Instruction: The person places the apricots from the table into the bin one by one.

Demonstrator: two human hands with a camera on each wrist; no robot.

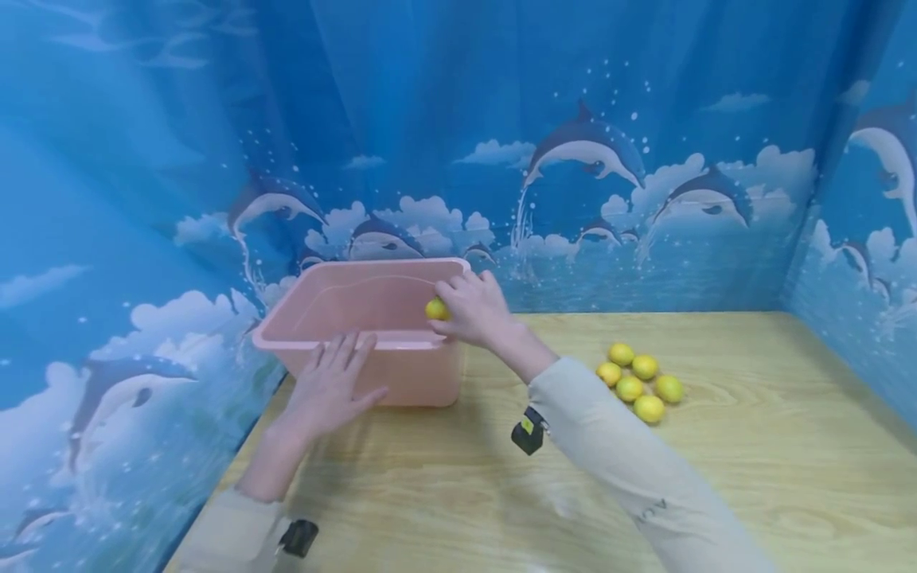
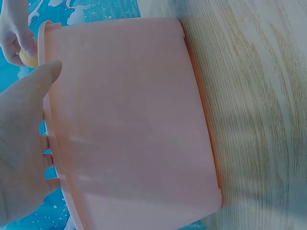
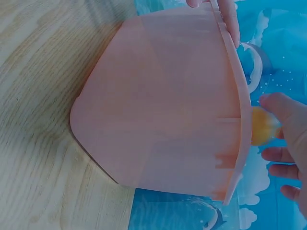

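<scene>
Sleeves (image 1: 623, 458) foremost | left hand (image 1: 333, 390) on tub rim (image 1: 404, 345) | right hand (image 1: 474, 306) grips apparent lemon (image 1: 435, 309)

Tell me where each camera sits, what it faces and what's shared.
Head: worn on the head, facing forward and down at pink tub and loose yellow fruits; shows left grip, right grip, sleeves.
Left wrist: on that wrist, facing the tub's outer wall; shows both grips.
Right wrist: on that wrist, facing the tub's outside; shows right grip, left fingers.
Both wrist views share the tub and held fruit.
</scene>
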